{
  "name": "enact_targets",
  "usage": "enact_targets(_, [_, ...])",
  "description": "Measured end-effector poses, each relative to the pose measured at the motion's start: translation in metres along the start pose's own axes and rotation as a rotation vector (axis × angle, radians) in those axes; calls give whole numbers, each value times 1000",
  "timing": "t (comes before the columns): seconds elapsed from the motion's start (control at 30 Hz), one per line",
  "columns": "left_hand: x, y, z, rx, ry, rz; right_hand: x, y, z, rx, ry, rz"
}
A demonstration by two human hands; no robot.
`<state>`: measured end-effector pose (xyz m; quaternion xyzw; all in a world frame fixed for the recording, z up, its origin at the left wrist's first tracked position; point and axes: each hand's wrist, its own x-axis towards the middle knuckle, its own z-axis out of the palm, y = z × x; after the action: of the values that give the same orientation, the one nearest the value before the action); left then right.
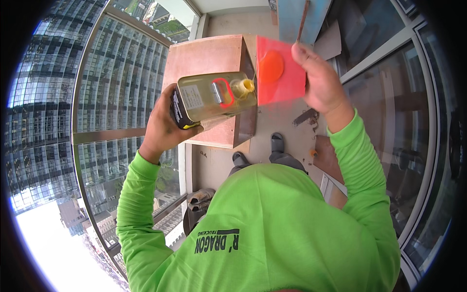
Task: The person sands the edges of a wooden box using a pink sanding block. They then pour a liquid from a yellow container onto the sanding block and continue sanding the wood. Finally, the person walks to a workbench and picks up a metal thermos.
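My left hand (pixel 164 126) grips the lower end of a rectangular metal can (pixel 204 104), which is tilted with its top facing me. The can has a red carrying handle (pixel 230 93) and an uncapped yellow spout (pixel 249 86) pointing right. Right beside the spout, my right hand (pixel 321 80) holds a flat red sheet (pixel 282 87) by its right edge. An orange-red puddle or round patch (pixel 271 71) lies on the sheet's face. A thin brown stick (pixel 303 22) rises past my right thumb; whether I hold it cannot be told.
A plywood box (pixel 204 51) stands beneath the can. Debris and a dark strip (pixel 304 116) lie on the floor to the right, near a brown board (pixel 328 157). Glass windows (pixel 120 73) line the left, framed glass panels the right. Shoes (pixel 200 197) rest at the lower left.
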<state>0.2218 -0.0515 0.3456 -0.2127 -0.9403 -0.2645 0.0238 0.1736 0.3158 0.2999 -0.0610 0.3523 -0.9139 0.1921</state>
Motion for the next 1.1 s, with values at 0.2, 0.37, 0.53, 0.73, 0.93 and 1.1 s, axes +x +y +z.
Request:
enact_targets(0.2, [-18, -44, 40, -238, 122, -157, 0, -45, 1, -79, -74, -202])
enact_targets(0.37, [-32, -74, 64, -373, 234, -177, -9, -85, -3, -135, -9, -278])
enact_targets(0.53, [-47, -100, 80, -549, 363, -295, -13, -94, -10, -191, 115, -316])
enact_targets(0.73, [-57, -128, 89, -622, 578, -339, -17, -66, -12, -174, 208, -307])
enact_targets(0.93, [-65, -151, 108, -660, 693, -371, -26, -30, -18, -109, 319, -262])
enact_targets(1.1, [-92, -169, 111, -562, 662, -389, -27, 3, -23, -57, 337, -196])
